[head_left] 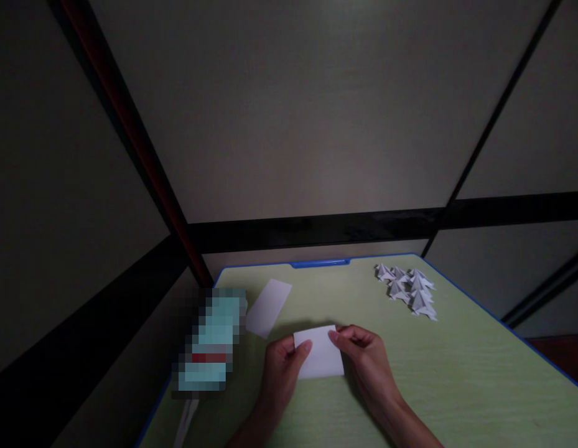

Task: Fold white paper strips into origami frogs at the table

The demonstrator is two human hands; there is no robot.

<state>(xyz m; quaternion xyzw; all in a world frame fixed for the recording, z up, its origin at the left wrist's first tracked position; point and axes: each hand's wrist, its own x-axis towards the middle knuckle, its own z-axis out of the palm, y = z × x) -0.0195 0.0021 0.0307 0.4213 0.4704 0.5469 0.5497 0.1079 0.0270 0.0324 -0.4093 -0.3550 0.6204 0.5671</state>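
A small white sheet of paper [320, 352] is held just above the light green table [456, 367], near its middle. My left hand [280, 371] pinches the sheet's left edge, thumb on top. My right hand [366, 358] grips the right edge with fingers curled over the upper corner. Both hands are closed on the paper.
A second white paper strip [267, 307] lies flat to the left behind the hands. A blurred-out teal and red object [209, 341] sits at the table's left edge. Several folded white paper figures [410, 289] are piled at the far right corner. Dark wall panels stand behind.
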